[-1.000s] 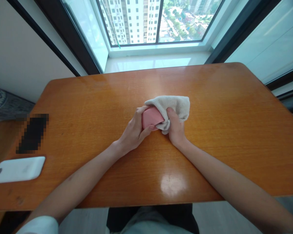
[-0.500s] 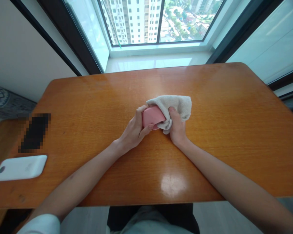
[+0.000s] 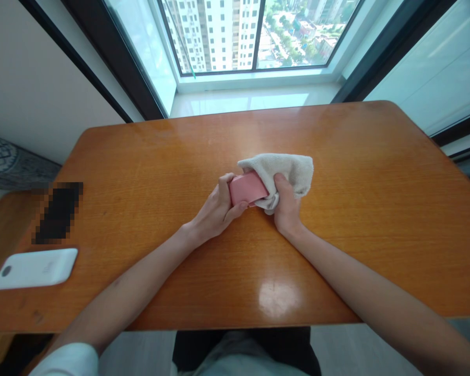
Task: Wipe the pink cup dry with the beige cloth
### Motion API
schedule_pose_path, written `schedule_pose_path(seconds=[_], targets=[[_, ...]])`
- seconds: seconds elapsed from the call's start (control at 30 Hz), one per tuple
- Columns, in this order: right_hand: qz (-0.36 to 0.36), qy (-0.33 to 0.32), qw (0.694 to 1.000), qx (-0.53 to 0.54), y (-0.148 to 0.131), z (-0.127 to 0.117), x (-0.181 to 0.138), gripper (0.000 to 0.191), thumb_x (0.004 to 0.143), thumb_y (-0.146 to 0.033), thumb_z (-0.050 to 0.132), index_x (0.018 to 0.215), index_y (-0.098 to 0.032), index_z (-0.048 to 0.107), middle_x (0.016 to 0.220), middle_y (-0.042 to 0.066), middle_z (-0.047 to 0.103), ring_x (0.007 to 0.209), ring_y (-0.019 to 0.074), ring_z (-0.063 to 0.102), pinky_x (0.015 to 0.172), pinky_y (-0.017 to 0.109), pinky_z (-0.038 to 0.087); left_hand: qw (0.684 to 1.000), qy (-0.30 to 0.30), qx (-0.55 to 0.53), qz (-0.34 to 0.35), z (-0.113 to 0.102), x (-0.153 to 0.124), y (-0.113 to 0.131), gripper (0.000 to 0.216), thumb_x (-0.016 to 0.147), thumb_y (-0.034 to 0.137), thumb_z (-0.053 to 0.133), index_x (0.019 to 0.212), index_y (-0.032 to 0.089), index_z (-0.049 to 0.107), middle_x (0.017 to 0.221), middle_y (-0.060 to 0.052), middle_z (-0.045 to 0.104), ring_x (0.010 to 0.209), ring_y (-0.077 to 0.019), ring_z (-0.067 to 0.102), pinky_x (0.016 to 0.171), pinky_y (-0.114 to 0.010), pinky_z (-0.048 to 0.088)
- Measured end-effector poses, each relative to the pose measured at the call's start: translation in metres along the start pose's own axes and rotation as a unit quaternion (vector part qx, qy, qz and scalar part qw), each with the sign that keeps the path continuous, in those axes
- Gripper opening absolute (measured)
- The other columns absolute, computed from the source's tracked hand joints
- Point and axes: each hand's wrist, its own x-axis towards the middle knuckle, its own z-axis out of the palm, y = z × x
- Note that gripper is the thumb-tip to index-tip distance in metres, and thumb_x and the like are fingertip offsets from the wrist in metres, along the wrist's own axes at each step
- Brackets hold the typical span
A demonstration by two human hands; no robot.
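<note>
A pink case-like object with rounded edges is gripped at its left end by my left hand, thumb in front and fingers behind. Its exact kind I cannot make out. Over its right end lies a pale grey-white cloth, bunched and folded. My right hand clasps the cloth, thumb on top, and presses it against the pink object; the fingers underneath are hidden. Both hands are above the middle of the wooden table.
At the table's left side lies a white, flat, rounded device, with a dark pixelated patch behind it. A window and its white sill are beyond the far edge. A patterned grey fabric is at the left.
My right hand and the cloth have shifted slightly to the right. The pink object has tilted a little, and my left hand still holds it.
</note>
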Motion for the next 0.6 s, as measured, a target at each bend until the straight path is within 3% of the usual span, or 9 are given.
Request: schedule_pose_path(seconds=[0.3,0.47,0.6], targets=[[-0.018,0.013,1.0,-0.012,0.0011,-0.0021,0.0012,0.042,0.098,-0.065,0.074,0.107,-0.026,0.084,0.115,0.005,0.088,0.118,0.0282,0.082,0.114,0.046,0.064,0.997,0.0,0.073,0.011,0.0054,0.0001,-0.0039,0.076,0.114,0.078,0.04,0.159,0.017,0.032,0.157,-0.028,0.055,0.144,-0.0402,0.058,0.125,-0.063,0.043],[-0.02,0.018,0.999,-0.021,0.0002,-0.0015,0.0012,0.042,0.098,-0.065,0.074,0.107,-0.025,0.084,0.114,0.005,0.088,0.119,0.0284,0.081,0.115,0.047,0.063,0.991,0.012,0.13,0.028,0.0057,-0.0013,-0.0052,0.077,0.116,0.076,0.034,0.167,0.018,0.032,0.17,-0.027,0.047,0.17,-0.0416,0.037,0.136,-0.064,0.03],[-0.025,0.008,0.999,-0.032,0.0013,-0.0014,0.0005,0.042,0.1,-0.064,0.072,0.11,-0.025,0.084,0.117,0.005,0.087,0.12,0.0272,0.082,0.115,0.046,0.062,0.986,0.066,0.148,0.043,0.0022,-0.0011,0.0026,0.072,0.114,0.069,0.048,0.165,0.019,0.036,0.174,-0.027,0.046,0.165,-0.0404,0.045,0.131,-0.061,0.038]])
